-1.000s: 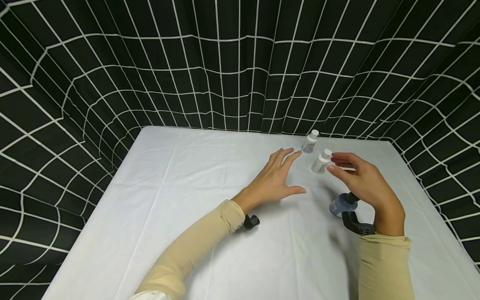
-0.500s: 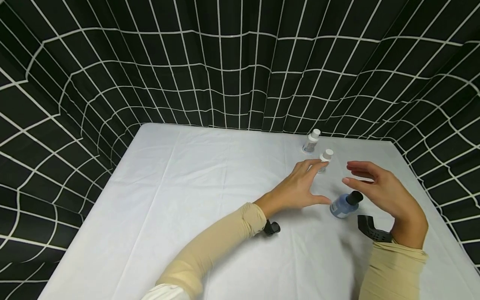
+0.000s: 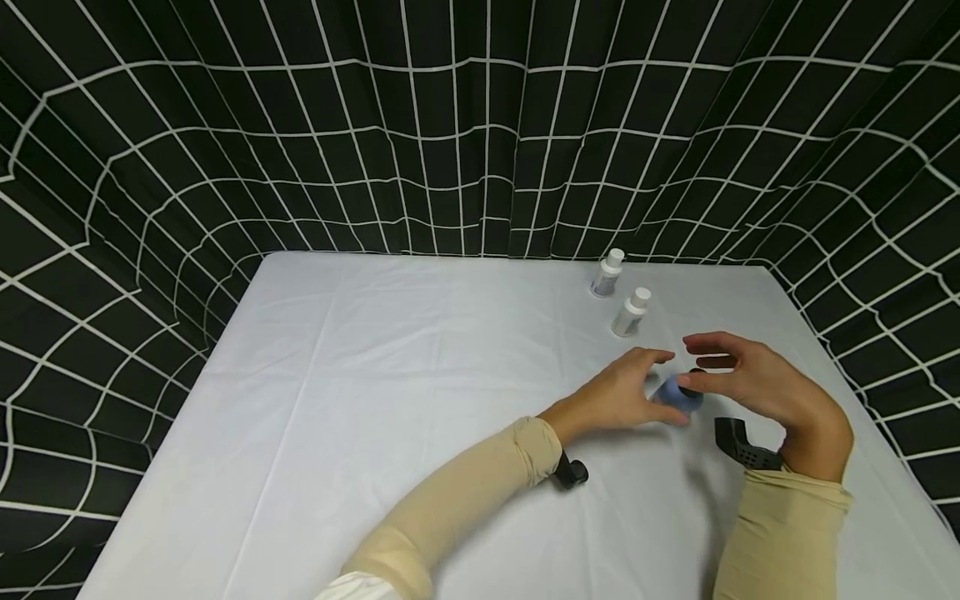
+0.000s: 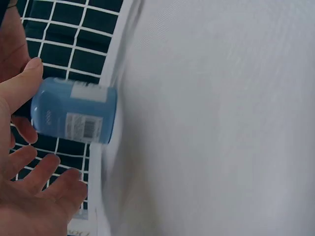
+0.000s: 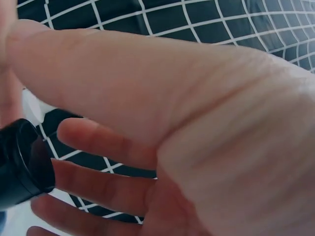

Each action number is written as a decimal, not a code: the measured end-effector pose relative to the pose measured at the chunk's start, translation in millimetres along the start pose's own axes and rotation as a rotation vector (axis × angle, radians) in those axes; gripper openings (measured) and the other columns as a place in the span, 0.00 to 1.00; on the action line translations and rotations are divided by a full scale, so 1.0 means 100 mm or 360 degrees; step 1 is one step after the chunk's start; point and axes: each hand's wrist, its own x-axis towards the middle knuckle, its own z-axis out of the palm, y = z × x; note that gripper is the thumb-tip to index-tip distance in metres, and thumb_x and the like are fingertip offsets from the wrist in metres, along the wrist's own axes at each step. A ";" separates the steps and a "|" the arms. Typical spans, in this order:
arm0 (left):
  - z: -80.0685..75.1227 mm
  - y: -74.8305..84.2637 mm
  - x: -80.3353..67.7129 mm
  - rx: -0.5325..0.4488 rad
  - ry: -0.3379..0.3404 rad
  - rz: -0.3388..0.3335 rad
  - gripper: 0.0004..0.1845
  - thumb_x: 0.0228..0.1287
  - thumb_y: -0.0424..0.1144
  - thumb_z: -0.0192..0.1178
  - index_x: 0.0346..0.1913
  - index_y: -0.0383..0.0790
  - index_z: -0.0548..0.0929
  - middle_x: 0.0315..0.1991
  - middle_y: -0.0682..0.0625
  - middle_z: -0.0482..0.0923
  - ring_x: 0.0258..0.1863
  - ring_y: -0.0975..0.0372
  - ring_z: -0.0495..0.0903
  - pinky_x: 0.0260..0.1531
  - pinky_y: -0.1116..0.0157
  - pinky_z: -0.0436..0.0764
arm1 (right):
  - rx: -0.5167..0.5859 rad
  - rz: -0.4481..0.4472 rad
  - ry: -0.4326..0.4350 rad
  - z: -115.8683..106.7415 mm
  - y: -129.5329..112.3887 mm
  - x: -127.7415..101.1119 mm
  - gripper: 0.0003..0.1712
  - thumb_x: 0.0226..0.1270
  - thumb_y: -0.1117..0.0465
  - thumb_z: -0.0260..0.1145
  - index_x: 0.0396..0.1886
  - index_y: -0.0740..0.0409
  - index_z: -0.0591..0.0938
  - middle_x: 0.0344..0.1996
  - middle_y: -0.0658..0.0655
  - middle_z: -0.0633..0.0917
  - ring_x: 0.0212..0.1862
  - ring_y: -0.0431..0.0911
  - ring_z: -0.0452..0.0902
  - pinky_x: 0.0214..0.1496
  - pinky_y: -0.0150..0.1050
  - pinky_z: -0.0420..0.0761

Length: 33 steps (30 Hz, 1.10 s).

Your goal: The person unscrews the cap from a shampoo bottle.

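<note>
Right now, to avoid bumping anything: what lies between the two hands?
The blue bottle is between the left hand and the right hand, as the head view shows.

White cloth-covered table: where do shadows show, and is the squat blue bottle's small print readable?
Head view: soft shadow on the table, beside the tan right sleeve; left wrist view: grey shading near the blue bottle, whose small print is too blurred to read.

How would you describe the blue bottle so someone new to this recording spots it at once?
On the white-covered table, look right of centre, where the left hand and right hand are close together. Between them is the blue bottle. Its blue body and black cap set it apart from the two white-capped bottles beyond it.
</note>
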 end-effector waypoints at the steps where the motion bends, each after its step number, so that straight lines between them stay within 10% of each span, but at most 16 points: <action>1: 0.03 0.00 0.01 0.0005 -0.0002 -0.0002 0.48 0.56 0.65 0.71 0.76 0.52 0.64 0.70 0.61 0.69 0.67 0.71 0.72 0.65 0.79 0.70 | 0.0003 0.0000 -0.0011 0.00 0.01 0.00 0.44 0.68 0.37 0.67 0.75 0.55 0.68 0.70 0.69 0.74 0.68 0.66 0.73 0.58 0.57 0.80; 15: 0.19 0.04 0.08 -0.0009 0.0025 0.0077 0.31 0.65 0.58 0.67 0.68 0.52 0.75 0.58 0.62 0.80 0.54 0.77 0.76 0.53 0.84 0.71 | 0.0000 -0.0068 -0.0091 0.01 0.05 0.00 0.26 0.69 0.48 0.70 0.60 0.57 0.82 0.55 0.62 0.85 0.51 0.46 0.81 0.50 0.38 0.79; 33: 0.06 -0.01 0.05 -0.0051 0.0069 0.0033 0.32 0.65 0.59 0.67 0.69 0.51 0.74 0.61 0.61 0.79 0.56 0.76 0.76 0.56 0.82 0.73 | -0.0114 -0.0112 0.0055 0.05 -0.10 0.03 0.26 0.72 0.47 0.68 0.61 0.58 0.82 0.51 0.61 0.88 0.50 0.49 0.84 0.46 0.34 0.79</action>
